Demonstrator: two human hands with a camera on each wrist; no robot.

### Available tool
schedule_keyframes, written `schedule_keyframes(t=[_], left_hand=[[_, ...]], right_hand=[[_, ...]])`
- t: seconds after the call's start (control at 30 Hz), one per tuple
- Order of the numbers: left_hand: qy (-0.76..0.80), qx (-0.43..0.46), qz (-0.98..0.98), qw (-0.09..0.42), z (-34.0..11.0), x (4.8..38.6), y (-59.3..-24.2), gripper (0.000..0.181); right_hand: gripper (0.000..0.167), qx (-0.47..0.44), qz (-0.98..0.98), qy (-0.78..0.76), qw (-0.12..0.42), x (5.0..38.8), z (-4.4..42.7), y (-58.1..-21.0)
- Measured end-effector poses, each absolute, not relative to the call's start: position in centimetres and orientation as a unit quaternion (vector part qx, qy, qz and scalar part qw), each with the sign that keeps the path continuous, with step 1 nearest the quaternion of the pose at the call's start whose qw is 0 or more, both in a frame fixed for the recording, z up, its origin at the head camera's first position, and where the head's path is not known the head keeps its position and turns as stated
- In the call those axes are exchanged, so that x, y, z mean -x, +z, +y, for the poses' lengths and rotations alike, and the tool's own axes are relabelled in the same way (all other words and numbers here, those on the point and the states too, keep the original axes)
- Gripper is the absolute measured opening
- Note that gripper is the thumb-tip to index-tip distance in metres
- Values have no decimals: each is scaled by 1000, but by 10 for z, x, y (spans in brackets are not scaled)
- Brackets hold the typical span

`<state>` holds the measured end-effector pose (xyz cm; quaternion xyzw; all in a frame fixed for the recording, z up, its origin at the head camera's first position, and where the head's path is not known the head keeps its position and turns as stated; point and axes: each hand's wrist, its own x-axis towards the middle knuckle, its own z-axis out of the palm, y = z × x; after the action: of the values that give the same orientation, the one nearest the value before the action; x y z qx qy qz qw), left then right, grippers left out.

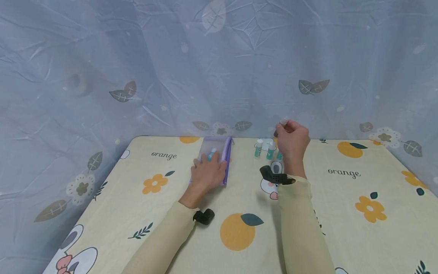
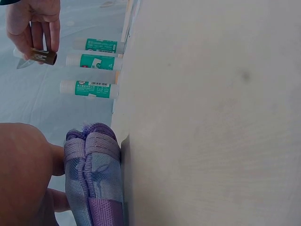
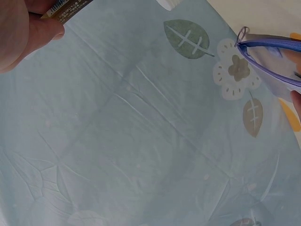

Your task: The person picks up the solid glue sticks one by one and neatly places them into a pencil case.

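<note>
My left hand [image 1: 208, 173] rests with spread fingers on a mesh zip pouch [image 1: 207, 145] edged in purple. A green-and-white stick [image 1: 212, 153] shows at its fingertips, seemingly through the mesh. In the left wrist view, the pouch [image 2: 101, 179] is seen end-on beside the fingers. My right hand [image 1: 293, 140] pinches a small brown-labelled tube [image 2: 43, 56] with a white end, raised off the table. Close by stand green-labelled glue sticks with white caps: a left one [image 1: 258, 148], a middle one [image 1: 270, 151], and a right one [image 1: 280, 155] partly hidden by the right hand.
A cream tablecloth [image 1: 236, 205] printed with oranges and flowers covers the table. Behind its far edge hangs a grey-blue patterned curtain [image 1: 219, 76]. The pouch's zipper [image 3: 268, 44] lies toward the glue sticks.
</note>
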<state>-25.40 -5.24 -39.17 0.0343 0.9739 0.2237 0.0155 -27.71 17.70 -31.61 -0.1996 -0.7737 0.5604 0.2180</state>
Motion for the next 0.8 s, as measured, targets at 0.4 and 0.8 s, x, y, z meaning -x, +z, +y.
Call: schedule_keyframes(t=[0.4,0.8], left_hand=[[234,-37,972,11,-53,254,-391,63],[233,-38,972,16,-54,254,-391,63]], right_hand=[[35,197,-779,553,223,277,177,-316],[36,197,-780,552,222,277,176,-316]])
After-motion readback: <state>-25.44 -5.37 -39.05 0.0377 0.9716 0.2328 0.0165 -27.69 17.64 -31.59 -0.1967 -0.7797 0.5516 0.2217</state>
